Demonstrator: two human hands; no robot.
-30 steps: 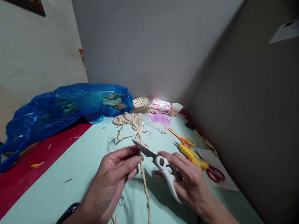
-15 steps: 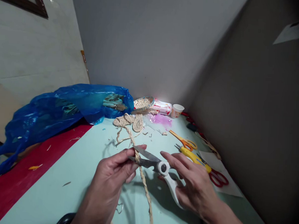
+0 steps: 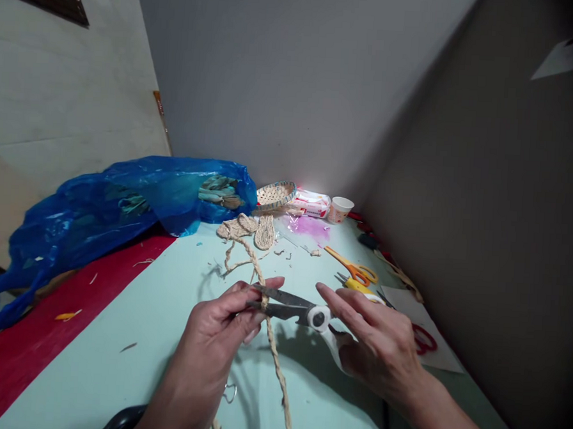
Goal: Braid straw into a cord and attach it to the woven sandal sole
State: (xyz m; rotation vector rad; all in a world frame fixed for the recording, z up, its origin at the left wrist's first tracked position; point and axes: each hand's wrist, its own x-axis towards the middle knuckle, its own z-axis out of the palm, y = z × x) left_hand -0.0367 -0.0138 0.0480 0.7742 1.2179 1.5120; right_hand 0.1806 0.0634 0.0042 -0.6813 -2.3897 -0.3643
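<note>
A long braided cord (image 3: 279, 361) of pale straw-like fibre runs from the far middle of the table toward me. My left hand (image 3: 223, 320) pinches it between thumb and fingers. White-handled scissors (image 3: 318, 318) are held in my right hand (image 3: 376, 341), whose index finger stretches forward along them. Their dark blades are slightly apart and lie on either side of the cord, right at my left fingertips. Beyond my hands, the cord leads toward two small woven sole-shaped pieces, one of which is an oval woven piece (image 3: 265, 232).
A blue plastic bag (image 3: 99, 205) with bundled fibre lies at the left. Toward the back are a woven basket (image 3: 276, 195), a white-red packet (image 3: 312, 204) and a paper cup (image 3: 340, 209). Orange-handled scissors (image 3: 353, 267) and red-handled scissors (image 3: 424, 340) lie at the right, beside a yellow-handled tool (image 3: 359, 287).
The scissor blades have drawn closer together around the cord, and the scissors lie flatter. My right hand has shifted slightly right. The left hand still pinches the cord.
</note>
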